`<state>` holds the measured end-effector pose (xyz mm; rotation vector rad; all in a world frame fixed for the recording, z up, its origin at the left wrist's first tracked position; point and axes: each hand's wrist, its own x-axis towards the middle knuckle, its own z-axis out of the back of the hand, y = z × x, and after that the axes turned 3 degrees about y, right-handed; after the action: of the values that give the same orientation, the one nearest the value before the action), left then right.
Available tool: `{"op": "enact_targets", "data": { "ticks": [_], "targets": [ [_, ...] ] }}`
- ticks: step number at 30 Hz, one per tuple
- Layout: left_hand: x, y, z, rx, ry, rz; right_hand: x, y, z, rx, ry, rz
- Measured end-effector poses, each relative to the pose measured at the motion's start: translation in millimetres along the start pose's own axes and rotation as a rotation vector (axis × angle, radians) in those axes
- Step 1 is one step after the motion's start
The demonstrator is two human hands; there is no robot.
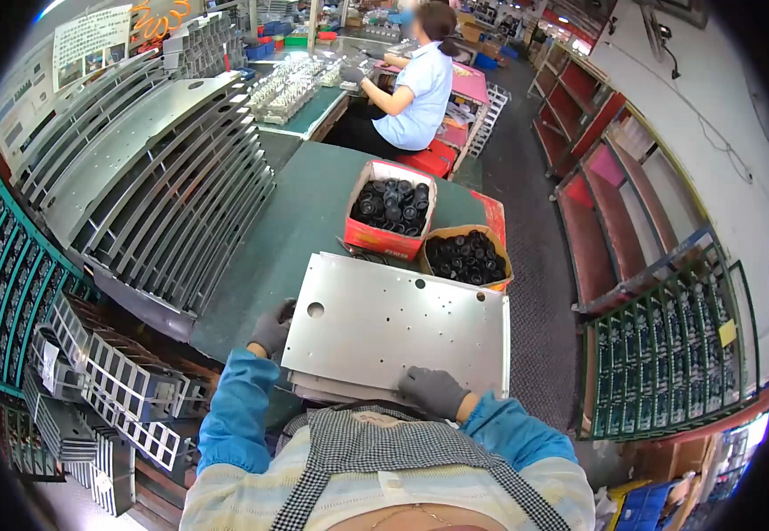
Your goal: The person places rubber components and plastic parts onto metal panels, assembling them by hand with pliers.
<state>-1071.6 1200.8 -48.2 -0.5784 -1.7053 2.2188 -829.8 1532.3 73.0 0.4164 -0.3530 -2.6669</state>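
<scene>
A flat silver metal plate (384, 327) with punched holes lies tilted in front of me, on top of more plates (340, 388) whose near edges stick out. My left hand (273, 330), in a grey glove, grips the plate at its left edge, with its fingertips partly hidden there. Gloved in grey too, my right hand (435, 392) is closed at the plate's near edge, right of the middle. Beyond the plate stand a red and white carton (382, 239) and a smaller box (507, 268), both filled with black round parts (393, 202).
The green worktable (305, 190) carries a row of upright metal panels (181, 177) on the left. Slotted metal frames (127, 380) sit lower left. A co-worker (415, 97) sits beyond the table, beside small metal parts (287, 88). Shelves (610, 221) and a green rack (668, 354) line the right.
</scene>
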Motion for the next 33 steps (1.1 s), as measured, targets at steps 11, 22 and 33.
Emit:
{"op": "enact_targets", "data": {
  "ticks": [11,22,33],
  "targets": [
    [32,-136,-18,-0.042,-0.086,-0.502,-22,6,235,-0.016,-0.392,0.091],
    [-17,-133,-69,-0.295,0.208,0.036,32,-174,211,0.651,0.156,-0.297],
    [-15,-114,-68,-0.239,0.205,0.461,103,-165,96,0.555,-0.323,-0.128]
  ]
}}
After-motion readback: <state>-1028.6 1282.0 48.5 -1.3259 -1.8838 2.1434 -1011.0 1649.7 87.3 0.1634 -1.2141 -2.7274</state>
